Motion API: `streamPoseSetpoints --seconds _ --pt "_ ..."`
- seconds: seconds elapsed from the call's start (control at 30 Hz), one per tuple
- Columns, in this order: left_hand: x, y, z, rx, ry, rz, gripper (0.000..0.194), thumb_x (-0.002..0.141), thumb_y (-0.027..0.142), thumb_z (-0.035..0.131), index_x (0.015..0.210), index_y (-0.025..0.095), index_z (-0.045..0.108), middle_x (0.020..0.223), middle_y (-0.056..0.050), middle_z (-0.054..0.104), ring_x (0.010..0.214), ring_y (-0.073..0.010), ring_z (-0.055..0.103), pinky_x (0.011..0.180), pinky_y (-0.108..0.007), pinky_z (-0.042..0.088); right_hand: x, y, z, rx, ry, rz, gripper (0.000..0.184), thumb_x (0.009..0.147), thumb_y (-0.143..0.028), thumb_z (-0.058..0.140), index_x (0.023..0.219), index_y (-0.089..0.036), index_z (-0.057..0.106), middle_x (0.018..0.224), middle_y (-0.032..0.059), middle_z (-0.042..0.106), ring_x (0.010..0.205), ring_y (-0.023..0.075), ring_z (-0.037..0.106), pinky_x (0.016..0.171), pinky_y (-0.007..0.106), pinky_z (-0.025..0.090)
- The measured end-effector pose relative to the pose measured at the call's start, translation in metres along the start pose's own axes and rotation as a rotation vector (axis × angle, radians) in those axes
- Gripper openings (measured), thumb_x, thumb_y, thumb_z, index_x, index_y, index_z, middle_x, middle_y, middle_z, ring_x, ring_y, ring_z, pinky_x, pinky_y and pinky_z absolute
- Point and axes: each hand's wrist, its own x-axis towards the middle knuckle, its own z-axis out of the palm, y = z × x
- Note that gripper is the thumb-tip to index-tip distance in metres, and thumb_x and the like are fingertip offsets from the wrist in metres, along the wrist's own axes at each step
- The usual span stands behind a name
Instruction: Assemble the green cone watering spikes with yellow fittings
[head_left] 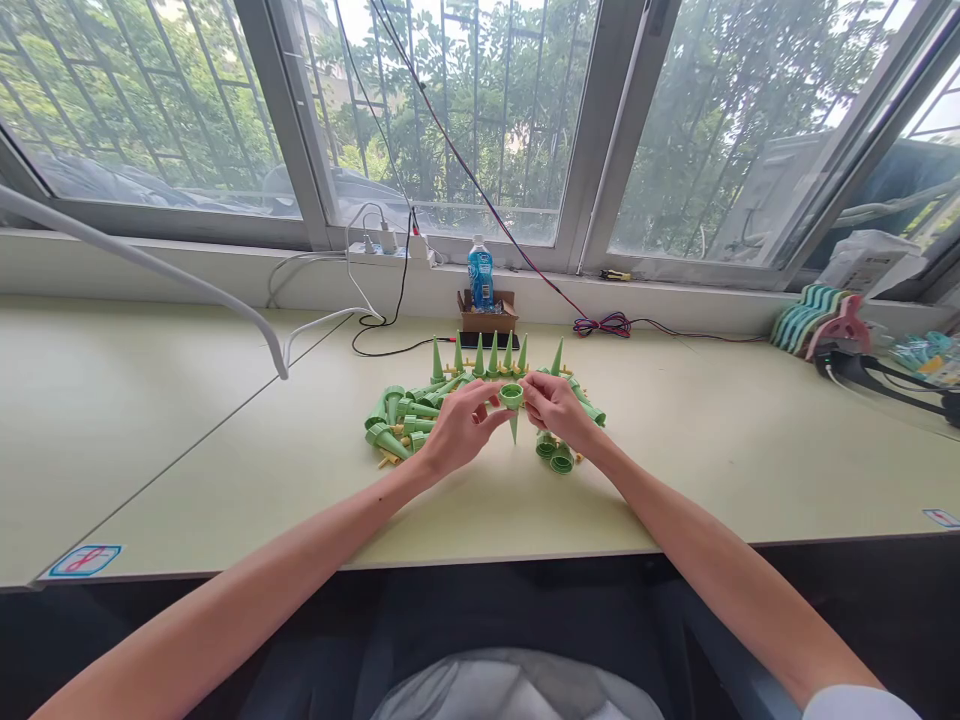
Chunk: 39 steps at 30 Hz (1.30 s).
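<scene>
Between my two hands a green plastic watering spike (512,397) is held over the table, its threaded round mouth up and its point down. My left hand (466,422) grips its left side between thumb and fingers. From the other side my right hand (556,404) pinches at its rim; whether a small part sits in those fingertips is hidden. A heap of green spikes with yellow valves (405,415) lies left of my left hand. Behind the hands a row of spikes (480,357) stands points up. Two spikes (561,459) lie below my right hand, mouths toward me.
A blue bottle (481,272) stands in a small cardboard box (489,318) by the window, a dark phone (495,341) in front of it. A white cable (225,290) hangs at left. Coiled wire (602,324), colourful hangers (817,320) and a black strapped device (885,375) lie right.
</scene>
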Motion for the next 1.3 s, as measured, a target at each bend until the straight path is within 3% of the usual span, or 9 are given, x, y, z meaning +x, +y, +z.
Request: streamPoseSetpoints --seconds 0.4,0.53,0.63,0.73,0.8,0.9,1.1,1.3 --pt "-0.001 -0.006 -0.002 0.19 0.025 0.197 0.03 0.091 0.034 0.057 0.12 0.028 0.064 0.091 -0.003 0.058 0.055 -0.0075 0.045 0.06 -0.024 0.045 -0.001 -0.002 0.0 -0.068 0.003 0.009 0.033 0.087 -0.047 0.056 0.07 -0.02 0.048 0.047 -0.0078 0.035 0.038 0.007 0.033 0.039 0.023 0.027" --pt "0.001 0.003 0.0 0.058 0.032 0.03 0.029 0.086 0.033 0.063 0.114 0.025 0.065 0.09 -0.002 0.059 0.052 -0.0068 0.048 0.055 -0.023 0.047 0.001 0.003 0.0 -0.09 0.034 -0.006 0.035 0.088 -0.049 0.055 0.07 -0.02 0.046 0.048 -0.007 0.037 0.038 0.0074 0.034 0.039 0.023 0.028" --pt "0.002 0.009 0.001 -0.128 -0.008 -0.207 0.036 0.08 0.036 0.068 0.112 0.022 0.058 0.089 -0.002 0.061 0.046 -0.0071 0.052 0.046 -0.024 0.047 0.003 0.006 0.002 -0.095 0.067 -0.013 0.037 0.088 -0.052 0.054 0.069 -0.021 0.044 0.049 -0.0067 0.037 0.038 0.0076 0.034 0.039 0.023 0.028" --pt "0.004 0.011 0.0 -0.361 -0.046 -0.434 0.035 0.077 0.041 0.071 0.098 0.019 0.053 0.083 -0.002 0.061 0.045 -0.0099 0.056 0.04 -0.024 0.045 0.003 0.006 0.003 -0.073 0.093 -0.025 0.037 0.088 -0.053 0.054 0.071 -0.021 0.043 0.05 -0.0069 0.036 0.039 0.0075 0.032 0.039 0.023 0.028" --pt "0.006 0.012 -0.001 -0.512 -0.074 -0.557 0.034 0.082 0.047 0.065 0.085 0.016 0.053 0.076 -0.002 0.06 0.046 -0.0104 0.057 0.041 -0.024 0.046 0.003 0.005 0.003 -0.069 0.107 -0.037 0.037 0.088 -0.052 0.053 0.071 -0.021 0.043 0.051 -0.0067 0.036 0.04 0.0076 0.032 0.039 0.023 0.027" --pt "0.008 0.013 -0.004 -0.705 -0.152 -0.695 0.049 0.088 0.059 0.05 0.073 0.013 0.057 0.069 -0.004 0.059 0.047 -0.0098 0.056 0.043 -0.023 0.046 0.002 0.004 0.002 -0.101 0.111 -0.058 0.035 0.089 -0.05 0.053 0.072 -0.021 0.044 0.051 -0.0064 0.038 0.041 0.0079 0.033 0.04 0.023 0.028" --pt "0.008 0.02 -0.004 -0.9 -0.294 -0.807 0.048 0.084 0.06 0.056 0.079 0.013 0.062 0.075 -0.007 0.064 0.05 -0.01 0.056 0.044 -0.024 0.047 0.0 0.004 0.003 -0.172 0.055 -0.085 0.034 0.091 -0.048 0.051 0.072 -0.02 0.046 0.05 -0.0056 0.042 0.042 0.0081 0.037 0.042 0.023 0.029" --pt "0.006 0.016 -0.005 -0.82 -0.288 -0.71 0.047 0.079 0.058 0.064 0.084 0.012 0.06 0.081 -0.007 0.062 0.051 -0.0092 0.057 0.046 -0.023 0.048 0.0 0.004 0.002 -0.152 0.022 -0.059 0.032 0.091 -0.048 0.052 0.075 -0.02 0.047 0.05 -0.0064 0.041 0.041 0.0084 0.038 0.041 0.022 0.03"
